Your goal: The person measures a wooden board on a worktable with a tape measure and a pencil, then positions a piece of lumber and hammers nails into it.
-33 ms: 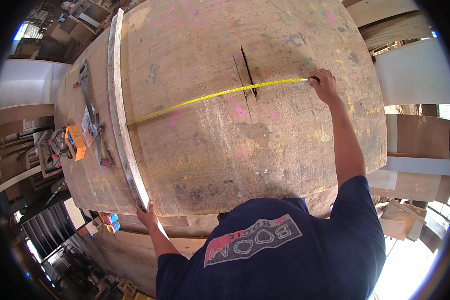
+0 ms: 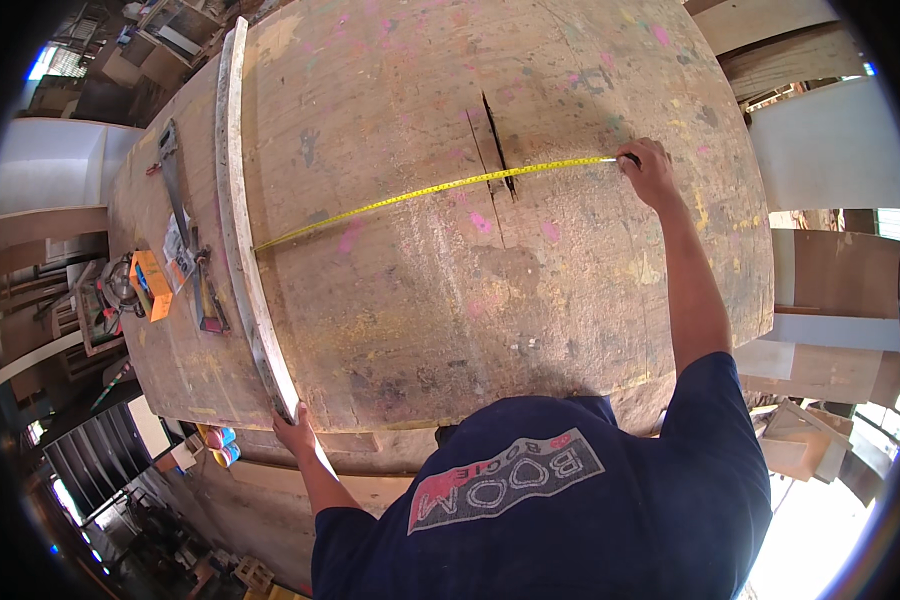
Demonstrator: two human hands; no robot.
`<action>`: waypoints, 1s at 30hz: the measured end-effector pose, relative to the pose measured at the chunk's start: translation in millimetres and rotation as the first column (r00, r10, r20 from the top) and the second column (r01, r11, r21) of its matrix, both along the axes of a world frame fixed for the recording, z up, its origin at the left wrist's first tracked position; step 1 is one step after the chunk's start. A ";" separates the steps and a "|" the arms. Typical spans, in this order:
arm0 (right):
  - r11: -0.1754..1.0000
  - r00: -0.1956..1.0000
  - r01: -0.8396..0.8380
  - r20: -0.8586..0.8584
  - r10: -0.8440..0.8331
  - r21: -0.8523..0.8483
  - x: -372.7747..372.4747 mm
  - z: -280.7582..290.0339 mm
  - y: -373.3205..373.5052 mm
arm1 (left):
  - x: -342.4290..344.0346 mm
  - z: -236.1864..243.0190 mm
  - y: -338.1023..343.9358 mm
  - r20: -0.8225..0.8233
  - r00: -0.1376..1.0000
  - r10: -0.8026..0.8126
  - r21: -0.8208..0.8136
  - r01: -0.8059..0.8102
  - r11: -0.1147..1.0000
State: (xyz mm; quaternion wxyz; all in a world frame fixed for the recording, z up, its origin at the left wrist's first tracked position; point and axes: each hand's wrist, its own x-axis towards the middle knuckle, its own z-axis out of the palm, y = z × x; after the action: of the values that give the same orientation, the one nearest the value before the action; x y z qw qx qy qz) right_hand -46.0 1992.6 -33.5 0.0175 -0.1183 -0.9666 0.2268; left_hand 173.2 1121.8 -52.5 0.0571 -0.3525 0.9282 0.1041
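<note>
A long straight bar (image 2: 235,150) with a pale, worn face lies across the left part of the big wooden tabletop (image 2: 400,330). My left hand (image 2: 292,432) is closed round its near end at the table's front edge. Out over the right half, my right hand (image 2: 650,170) is closed on the tape measure (image 2: 440,187). Its yellow blade stretches across the boards from my fingers to the bar's right side, slanting slightly toward me at the left. My fingers hide most of what they grip at the right end.
Left of the bar lie a handsaw (image 2: 173,180), a second saw-like tool (image 2: 208,300) and an orange box (image 2: 152,285). A dark split (image 2: 495,135) runs through the tabletop under the tape. Pale panels (image 2: 830,140) stand along the right side.
</note>
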 end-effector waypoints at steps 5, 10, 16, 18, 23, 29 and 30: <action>1.000 1.000 0.006 -0.025 -0.005 0.012 -0.3 0.4 -3.5 | 1.5 0.8 -1.5 0.002 1.000 -0.012 -0.013 0.012 1.000; 1.000 0.999 -0.003 -0.036 0.003 0.009 0.0 0.1 -1.7 | 2.4 -1.6 -3.3 -0.019 0.999 -0.033 -0.044 0.032 0.998; 1.000 0.999 0.002 -0.035 -0.002 0.005 1.5 1.8 -0.2 | -0.5 -0.4 -4.3 -0.032 0.998 -0.050 -0.026 0.049 0.998; 1.000 0.999 -0.010 -0.035 0.011 0.023 -0.7 1.4 -1.7 | 3.2 -0.6 -4.5 -0.054 0.997 -0.052 -0.039 0.050 0.998; 0.995 0.989 -0.073 -0.125 0.081 0.067 -1.6 -10.6 12.2 | 8.0 -7.8 -4.1 -0.082 0.995 -0.058 -0.063 0.053 0.997; 0.953 0.987 -0.009 0.153 0.059 -0.304 30.9 12.6 7.7 | -0.7 0.1 6.4 -0.112 0.986 -0.121 -0.134 0.106 0.985; 0.917 0.957 0.043 0.281 0.077 -0.397 39.3 17.1 11.0 | 1.9 1.3 6.0 -0.125 0.988 -0.087 -0.138 0.070 0.988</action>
State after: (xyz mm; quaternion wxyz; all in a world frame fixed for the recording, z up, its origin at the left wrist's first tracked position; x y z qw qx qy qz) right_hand -6.7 2003.6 -16.5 -0.1514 -0.1432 -0.8928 0.3994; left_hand 175.1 1127.7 -51.2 -0.0235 -0.3111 0.9480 0.0624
